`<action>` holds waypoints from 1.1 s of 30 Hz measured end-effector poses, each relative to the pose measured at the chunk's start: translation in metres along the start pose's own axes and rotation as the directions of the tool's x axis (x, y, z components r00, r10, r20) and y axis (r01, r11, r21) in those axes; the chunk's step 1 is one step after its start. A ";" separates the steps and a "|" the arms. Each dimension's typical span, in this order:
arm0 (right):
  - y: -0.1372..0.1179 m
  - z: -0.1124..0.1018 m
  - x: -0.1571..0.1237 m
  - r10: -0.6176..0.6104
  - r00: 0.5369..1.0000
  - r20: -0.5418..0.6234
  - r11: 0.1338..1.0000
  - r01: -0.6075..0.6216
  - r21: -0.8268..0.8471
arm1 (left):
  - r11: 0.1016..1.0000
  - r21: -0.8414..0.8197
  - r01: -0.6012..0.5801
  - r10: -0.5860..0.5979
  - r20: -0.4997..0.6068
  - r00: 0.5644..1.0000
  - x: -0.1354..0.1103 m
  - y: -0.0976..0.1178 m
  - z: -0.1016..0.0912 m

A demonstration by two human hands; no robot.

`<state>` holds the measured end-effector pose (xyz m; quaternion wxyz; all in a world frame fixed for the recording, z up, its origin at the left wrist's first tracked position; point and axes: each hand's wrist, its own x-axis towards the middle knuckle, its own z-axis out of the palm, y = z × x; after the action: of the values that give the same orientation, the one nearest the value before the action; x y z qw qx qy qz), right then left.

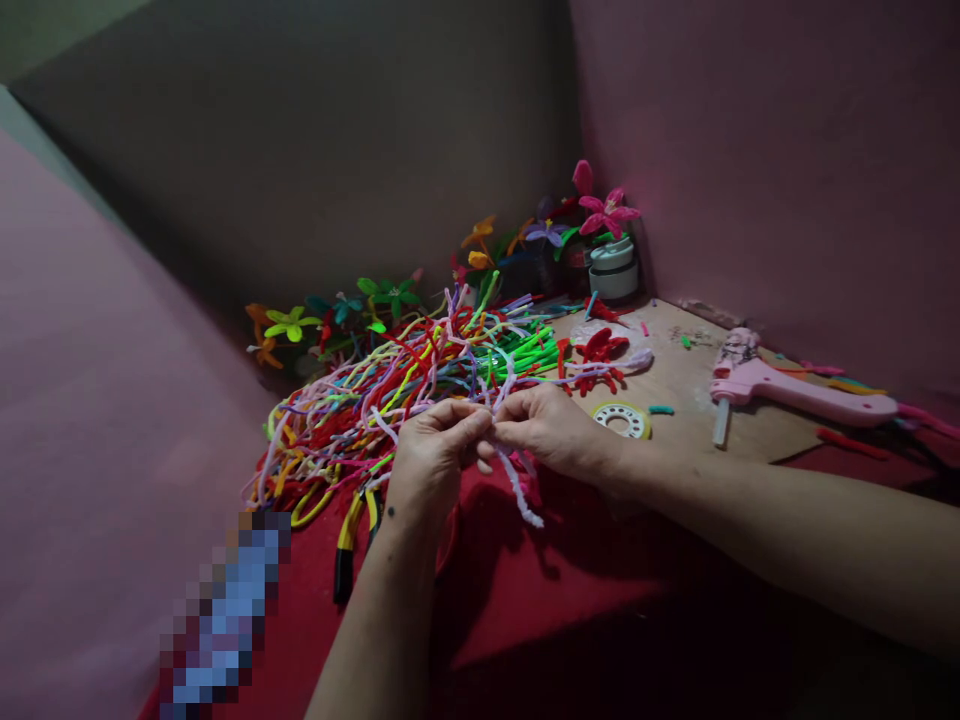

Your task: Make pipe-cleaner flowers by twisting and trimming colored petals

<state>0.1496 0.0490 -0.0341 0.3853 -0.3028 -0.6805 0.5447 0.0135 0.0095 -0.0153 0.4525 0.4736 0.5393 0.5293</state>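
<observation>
Both hands meet in front of a heap of colourful pipe cleaners (405,380). My left hand (439,445) is closed in a pinch on a pale lilac pipe cleaner (521,495), whose fuzzy end hangs below the fingers. From the other side my right hand (555,430) pinches the same pipe cleaner, its fingertips touching the left ones. More pale strands rise above the fingers. Some pink fuzzy pieces hang just behind the lilac end. The exact spot between the fingertips is hidden.
A pink glue gun (795,390) lies on the board at right. A tape roll (622,420) and a red pipe-cleaner piece (600,355) lie nearer. Yellow-black pliers (349,535) rest on the red cloth (540,600). Pipe-cleaner flowers (611,212) and a white-lidded jar (613,268) stand behind.
</observation>
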 end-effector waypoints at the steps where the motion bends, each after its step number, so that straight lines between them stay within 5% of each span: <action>1: 0.000 0.000 0.000 -0.007 1.000 0.000 1.000 0.007 -0.007 | 1.000 -0.016 -0.004 0.004 -0.006 1.000 0.000 0.000 0.001; 15: 0.006 0.004 0.002 0.108 0.989 0.100 0.955 -0.131 0.267 | 1.000 -0.021 -0.019 0.018 -0.055 0.998 0.001 -0.003 0.001; 18: 0.005 0.005 0.002 0.140 0.986 0.094 0.950 -0.160 0.267 | 0.965 0.210 -0.156 0.189 -0.149 0.971 -0.002 -0.005 0.005; 21: 0.003 0.006 0.002 0.147 0.985 0.087 0.953 -0.164 0.256 | 0.852 0.448 -0.271 0.396 -0.210 0.894 -0.004 -0.006 0.009; 27: 0.002 0.004 0.003 0.178 0.975 0.133 0.928 -0.211 0.307 | 0.997 0.078 -0.010 0.019 -0.108 0.994 0.000 0.000 0.004; 33: 0.007 0.001 0.005 0.184 0.944 0.276 0.889 -0.279 0.363 | 0.994 0.107 0.006 -0.005 -0.008 1.000 0.005 -0.005 -0.006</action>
<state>0.1456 0.0544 -0.0402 0.2877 -0.2315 -0.5551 0.7453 0.0070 0.0138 -0.0197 0.4258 0.4936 0.5699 0.5003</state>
